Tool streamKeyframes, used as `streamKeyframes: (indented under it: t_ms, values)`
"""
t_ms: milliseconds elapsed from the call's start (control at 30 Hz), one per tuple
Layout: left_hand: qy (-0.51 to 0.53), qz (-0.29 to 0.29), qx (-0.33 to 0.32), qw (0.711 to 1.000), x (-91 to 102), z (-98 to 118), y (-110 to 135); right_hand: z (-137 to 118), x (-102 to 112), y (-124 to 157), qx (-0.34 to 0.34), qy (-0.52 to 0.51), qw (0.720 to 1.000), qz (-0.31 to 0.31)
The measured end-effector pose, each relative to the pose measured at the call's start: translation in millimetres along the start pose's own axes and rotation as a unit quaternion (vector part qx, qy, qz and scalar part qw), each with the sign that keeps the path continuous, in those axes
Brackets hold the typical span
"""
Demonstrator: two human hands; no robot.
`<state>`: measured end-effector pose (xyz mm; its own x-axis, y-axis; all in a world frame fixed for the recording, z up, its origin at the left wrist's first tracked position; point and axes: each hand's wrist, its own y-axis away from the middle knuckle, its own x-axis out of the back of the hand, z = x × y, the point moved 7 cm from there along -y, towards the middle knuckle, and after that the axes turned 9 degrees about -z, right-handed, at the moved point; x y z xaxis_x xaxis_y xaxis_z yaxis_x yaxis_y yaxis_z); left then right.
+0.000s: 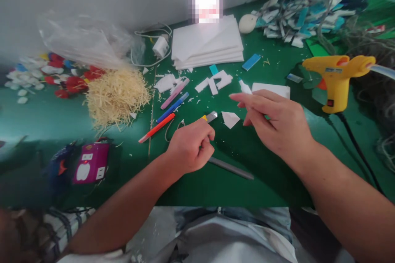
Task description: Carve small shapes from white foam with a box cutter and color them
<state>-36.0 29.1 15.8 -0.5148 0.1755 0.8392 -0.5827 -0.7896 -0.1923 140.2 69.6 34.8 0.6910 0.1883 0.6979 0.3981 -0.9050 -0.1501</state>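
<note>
My left hand (190,148) is curled into a fist around a utility knife (209,117), whose yellow body and metal blade tip stick out past the knuckles. My right hand (274,121) hovers over the green table with its fingers stretched out toward the left and nothing in them. A small white foam triangle (230,119) lies on the table between the two hands. A grey strip (231,168) lies just in front of my left hand.
A yellow glue gun (338,76) stands at the right with its black cord trailing forward. White foam sheets (206,43) are stacked at the back; cut foam bits (216,82), coloured pens (173,107), a straw pile (115,96) and a purple box (91,162) lie left.
</note>
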Motion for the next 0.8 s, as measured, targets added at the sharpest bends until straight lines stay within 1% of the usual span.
streamKeyframes:
  t_ms: [67,167,233,300,400,500,567,633,700,800]
  values:
    - [-0.051,-0.014,-0.008,0.999,-4.9,1,-1,2,0,1,-0.006,-0.035,0.999,0.015]
    - [-0.134,-0.035,0.036,0.990,-10.3,-6,-4,10,-2,1,-0.041,-0.071,0.996,0.018]
    - [-0.174,-0.045,0.070,0.981,-11.2,-13,-7,15,-4,-1,-0.059,-0.063,0.996,0.012]
    - [-0.188,-0.042,0.086,0.978,-8.3,-19,-9,18,-8,-3,-0.061,-0.026,0.998,-0.012]
    - [-0.191,-0.009,0.094,0.977,4.4,-26,-8,17,-16,-5,-0.039,0.040,0.997,-0.058]
    - [-0.206,0.046,0.119,0.970,22.0,-36,-1,17,-18,-5,-0.029,0.085,0.994,-0.066]
    - [-0.201,0.069,0.129,0.969,28.3,-40,3,18,-20,-5,-0.029,0.100,0.991,-0.079]
    - [-0.175,0.058,0.123,0.975,25.5,-39,3,18,-23,-5,-0.021,0.106,0.989,-0.101]
    - [-0.153,0.031,0.111,0.981,16.4,-34,0,18,-27,-5,-0.006,0.109,0.987,-0.118]
    - [-0.159,-0.004,0.112,0.981,0.8,-25,-7,17,-33,-5,0.015,0.114,0.985,-0.131]
